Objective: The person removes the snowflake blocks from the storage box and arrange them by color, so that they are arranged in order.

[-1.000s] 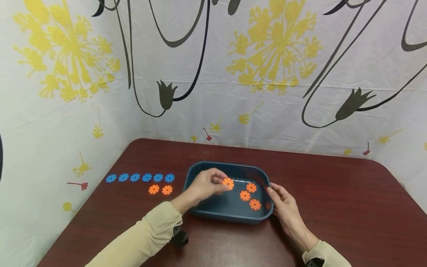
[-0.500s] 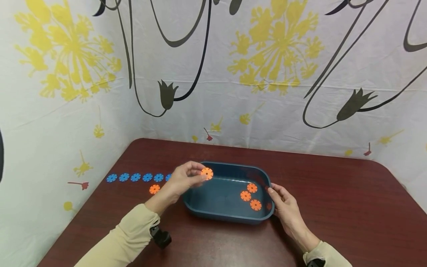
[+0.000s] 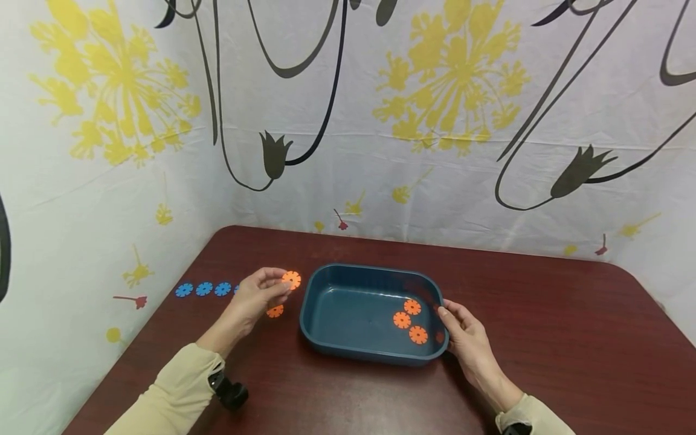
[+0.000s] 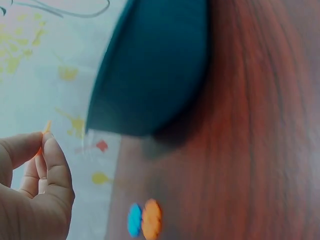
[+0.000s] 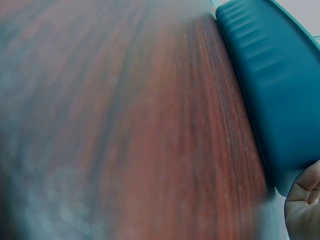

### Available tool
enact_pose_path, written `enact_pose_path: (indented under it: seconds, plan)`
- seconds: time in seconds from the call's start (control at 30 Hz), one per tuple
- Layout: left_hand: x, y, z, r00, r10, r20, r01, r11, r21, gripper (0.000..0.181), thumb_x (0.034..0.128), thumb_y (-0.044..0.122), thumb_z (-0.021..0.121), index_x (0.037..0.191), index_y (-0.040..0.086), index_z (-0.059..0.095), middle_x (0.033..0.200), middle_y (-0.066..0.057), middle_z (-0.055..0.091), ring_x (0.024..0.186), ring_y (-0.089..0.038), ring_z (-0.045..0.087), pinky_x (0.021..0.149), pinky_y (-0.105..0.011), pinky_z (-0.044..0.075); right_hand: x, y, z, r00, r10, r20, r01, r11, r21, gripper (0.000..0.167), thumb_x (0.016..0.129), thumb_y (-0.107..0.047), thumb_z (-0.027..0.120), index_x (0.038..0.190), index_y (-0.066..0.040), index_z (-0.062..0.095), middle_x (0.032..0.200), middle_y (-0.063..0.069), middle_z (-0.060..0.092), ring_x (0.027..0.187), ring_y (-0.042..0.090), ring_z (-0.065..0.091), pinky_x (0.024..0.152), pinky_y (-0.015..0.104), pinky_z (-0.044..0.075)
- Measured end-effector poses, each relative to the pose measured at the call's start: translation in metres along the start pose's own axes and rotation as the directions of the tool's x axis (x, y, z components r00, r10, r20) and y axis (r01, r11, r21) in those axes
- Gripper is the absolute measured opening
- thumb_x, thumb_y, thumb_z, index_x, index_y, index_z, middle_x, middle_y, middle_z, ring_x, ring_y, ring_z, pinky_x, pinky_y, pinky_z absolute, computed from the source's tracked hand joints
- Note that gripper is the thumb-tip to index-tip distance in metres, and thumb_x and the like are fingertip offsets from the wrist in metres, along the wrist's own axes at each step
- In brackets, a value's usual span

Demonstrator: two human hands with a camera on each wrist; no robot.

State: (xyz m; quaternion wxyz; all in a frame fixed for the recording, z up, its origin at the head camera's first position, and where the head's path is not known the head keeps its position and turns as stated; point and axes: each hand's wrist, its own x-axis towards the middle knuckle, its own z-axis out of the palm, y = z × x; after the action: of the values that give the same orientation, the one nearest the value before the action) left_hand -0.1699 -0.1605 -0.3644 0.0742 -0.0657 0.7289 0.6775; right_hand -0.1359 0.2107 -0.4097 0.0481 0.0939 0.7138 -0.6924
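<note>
Between thumb and fingers, my left hand [image 3: 252, 302] pinches an orange notched disc [image 3: 291, 280], raised above the table just left of the blue tray [image 3: 348, 349]. The left wrist view shows that orange disc [image 4: 48, 127] edge-on at the fingertips. My right hand [image 3: 469, 338] grips the tray's right end, thumb on the rim. Inside the tray, three orange discs [image 3: 402, 320] lie near its right side. Another orange disc [image 3: 275, 311] lies on the table, partly behind my left hand. Blue discs [image 3: 203, 289] form a row at the left; the hand hides some of them.
The dark red wooden table [image 3: 544, 314] extends on both sides of the tray. A white patterned sheet [image 3: 348, 121] hangs behind the table and along its left side. A black wrist camera [image 3: 231, 393] sits at my left cuff.
My left hand has carried the pinched orange disc leftward, out from over the tray to above the rows of discs. My right hand has stayed on the tray's end.
</note>
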Motion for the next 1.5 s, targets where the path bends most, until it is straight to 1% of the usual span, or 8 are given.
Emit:
enact_pose_path:
  seconds: [0.13,0.37,0.5,0.7,1.03,1.33,1.4,1.5]
  plan:
    - [0.001,-0.011,-0.018,0.998,-0.03,-0.053,0.03,1.0,0.0,0.039,0.0917,0.012,0.061,0.126,0.0,0.046,0.092,0.002,0.063,0.081,-0.008,0.065,0.075,-0.022,0.054,0.0,0.0,0.0,1.0,0.001,-0.004,-0.001,1.0,-0.004,0.056,0.095,-0.039,0.053,0.138,-0.006,0.038,0.109,-0.007,0.061,0.089,0.005,0.062,0.071,0.025,0.054]
    - [0.0,-0.028,-0.051,0.992,-0.049,-0.117,0.048,0.999,-0.006,0.039,0.0935,0.013,0.058,0.126,-0.002,0.043,0.085,0.008,0.064,0.079,-0.004,0.066,0.074,-0.021,0.054,0.0,0.0,0.0,1.0,0.005,-0.005,-0.005,1.0,-0.005,0.056,0.095,-0.039,0.052,0.138,-0.007,0.038,0.11,-0.007,0.061,0.09,0.005,0.062,0.071,0.025,0.054]
    - [-0.001,-0.038,-0.065,0.985,-0.063,-0.158,0.071,0.996,0.046,0.041,0.0932,0.015,0.059,0.127,-0.004,0.044,0.086,0.007,0.063,0.078,-0.002,0.065,0.073,-0.02,0.054,0.0,0.0,0.0,1.0,0.008,-0.004,-0.008,1.0,-0.007,0.056,0.095,-0.04,0.052,0.138,-0.007,0.038,0.112,-0.006,0.06,0.09,0.005,0.062,0.072,0.025,0.054]
    - [-0.003,-0.048,-0.076,0.976,-0.08,-0.201,0.104,0.989,0.11,0.044,0.0926,0.017,0.06,0.127,-0.005,0.045,0.084,0.007,0.064,0.076,0.0,0.065,0.071,-0.02,0.054,0.0,0.0,0.0,1.0,0.008,-0.005,-0.008,1.0,-0.015,0.056,0.095,-0.04,0.052,0.139,-0.008,0.037,0.111,-0.006,0.06,0.089,0.005,0.062,0.072,0.025,0.054]
    - [-0.006,-0.056,-0.083,0.969,-0.039,-0.244,0.097,0.968,0.23,0.038,0.0914,0.014,0.061,0.12,-0.008,0.05,0.08,0.004,0.066,0.069,0.0,0.063,0.065,-0.02,0.054,0.0,0.0,0.0,1.0,0.005,-0.002,-0.005,1.0,-0.011,0.055,0.095,-0.039,0.052,0.138,-0.008,0.038,0.107,-0.009,0.06,0.088,0.005,0.062,0.071,0.025,0.054]
    - [-0.002,-0.06,-0.084,0.959,0.026,-0.283,0.089,0.917,0.388,0.032,0.0887,0.014,0.064,0.112,-0.006,0.057,0.086,-0.009,0.07,0.07,-0.009,0.067,0.065,-0.026,0.056,0.0,0.001,0.0,1.0,0.005,-0.002,-0.005,1.0,-0.01,0.056,0.095,-0.04,0.052,0.139,-0.008,0.037,0.112,-0.007,0.059,0.09,0.005,0.062,0.072,0.025,0.054]
    - [-0.003,-0.059,-0.083,0.956,0.048,-0.288,0.086,0.897,0.434,0.031,0.088,0.015,0.065,0.11,-0.005,0.058,0.085,-0.01,0.07,0.07,-0.012,0.067,0.064,-0.027,0.056,0.0,0.001,0.0,1.0,0.006,-0.003,-0.006,1.0,-0.008,0.056,0.095,-0.04,0.052,0.139,-0.008,0.037,0.112,-0.006,0.059,0.09,0.005,0.062,0.072,0.025,0.054]
    - [-0.005,-0.058,-0.083,0.954,0.076,-0.29,0.089,0.853,0.515,0.028,0.0872,0.018,0.066,0.105,-0.003,0.06,0.081,-0.009,0.07,0.067,-0.013,0.066,0.061,-0.027,0.054,0.0,0.001,0.0,1.0,0.007,-0.005,-0.007,1.0,-0.008,0.056,0.095,-0.04,0.052,0.139,-0.008,0.037,0.112,-0.007,0.059,0.09,0.005,0.062,0.072,0.025,0.053]
